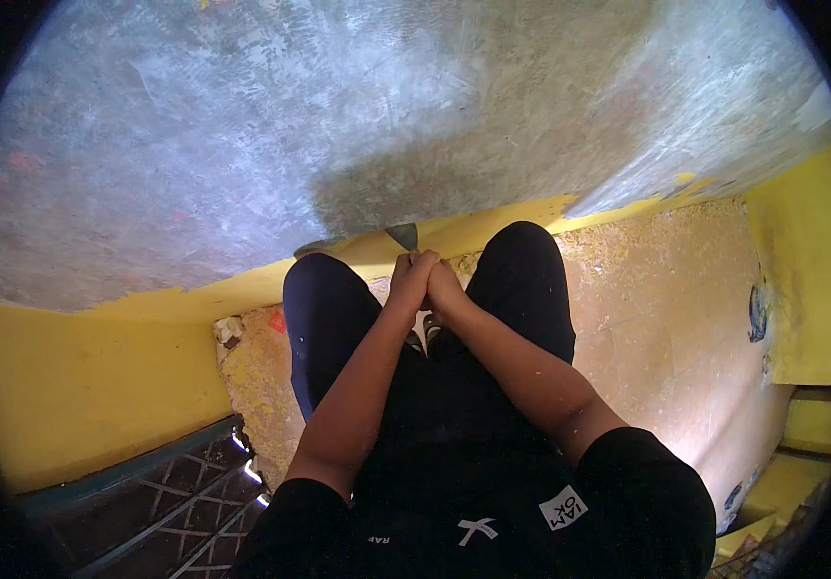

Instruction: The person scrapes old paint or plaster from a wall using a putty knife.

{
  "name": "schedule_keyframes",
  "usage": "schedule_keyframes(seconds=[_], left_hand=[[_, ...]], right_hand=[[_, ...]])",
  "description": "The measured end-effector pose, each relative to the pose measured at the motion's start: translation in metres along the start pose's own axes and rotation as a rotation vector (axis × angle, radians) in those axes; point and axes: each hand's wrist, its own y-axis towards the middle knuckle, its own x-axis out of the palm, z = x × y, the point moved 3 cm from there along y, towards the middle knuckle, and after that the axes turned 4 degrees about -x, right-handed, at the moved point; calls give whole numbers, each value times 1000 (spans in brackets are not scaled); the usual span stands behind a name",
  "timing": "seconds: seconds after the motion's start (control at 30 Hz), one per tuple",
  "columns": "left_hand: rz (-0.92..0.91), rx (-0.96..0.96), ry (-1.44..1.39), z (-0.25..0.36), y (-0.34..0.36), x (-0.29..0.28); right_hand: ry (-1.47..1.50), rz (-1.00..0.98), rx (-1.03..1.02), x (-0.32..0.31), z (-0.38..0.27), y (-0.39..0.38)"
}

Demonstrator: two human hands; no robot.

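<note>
My left hand (408,280) and my right hand (443,288) are closed together between my knees. Out of the top of their grip sticks a scraper (402,234) with a flared grey blade; its handle is hidden under my fingers. The blade meets the low yellow part of the wall (478,230), just under the ragged lower edge of a grey scraped-looking surface (242,125). Which hand carries more of the handle I cannot tell.
My bent knees flank my hands, close to the wall. Yellow flakes and crumbs lie on the floor (647,309). A crumpled whitish scrap (229,331) and a red piece (277,320) are at left, a dark plastic scrap (756,314) at right. A dark metal lattice (165,502) stands lower left.
</note>
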Motion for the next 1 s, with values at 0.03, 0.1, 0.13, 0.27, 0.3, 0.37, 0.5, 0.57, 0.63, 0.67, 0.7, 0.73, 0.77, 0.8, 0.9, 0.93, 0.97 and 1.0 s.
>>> schedule_keyframes(seconds=[0.03,0.1,0.13,0.27,0.3,0.37,0.5,0.57,0.63,0.67,0.7,0.73,0.77,0.8,0.9,0.93,0.97,1.0], left_hand=[[3,-5,-1,0,0,0],[46,15,-51,6,-5,4],[43,6,-48,9,-6,4],[19,-89,-38,12,-3,-3],[35,-94,-58,12,-2,-6],[18,-110,-64,17,-2,-13],[-121,-229,-73,-1,42,24],[-10,-291,-163,-33,66,-18],[5,-297,-138,-36,69,-15],[15,-299,-111,-31,69,-11],[45,-300,-45,-27,65,-1],[27,-286,-42,-22,59,6],[-68,-270,-18,-16,49,24],[-101,-265,-13,-20,42,15],[-1,-174,36,-25,25,-13],[33,-87,70,-21,22,-12],[13,-88,74,-12,16,-4],[7,-72,66,-3,8,1]], right_hand=[[-1,0,6,2,-3,-1],[-42,16,-26,0,-8,-2],[-39,23,-20,1,-8,-3],[10,61,4,9,-6,0],[3,89,13,11,-5,1],[-54,68,-5,14,-2,8],[-134,244,-22,-43,35,88],[-54,93,73,-4,39,79],[27,38,148,-5,40,81],[-23,40,135,-7,40,83],[-71,56,118,-19,40,89],[-119,73,98,-30,40,93],[-144,42,25,-53,44,100],[-149,25,40,-45,46,87],[-105,-28,150,-11,29,33],[-82,-66,102,-9,23,28],[-53,-85,51,-14,16,25],[-46,-67,49,-15,11,21]])
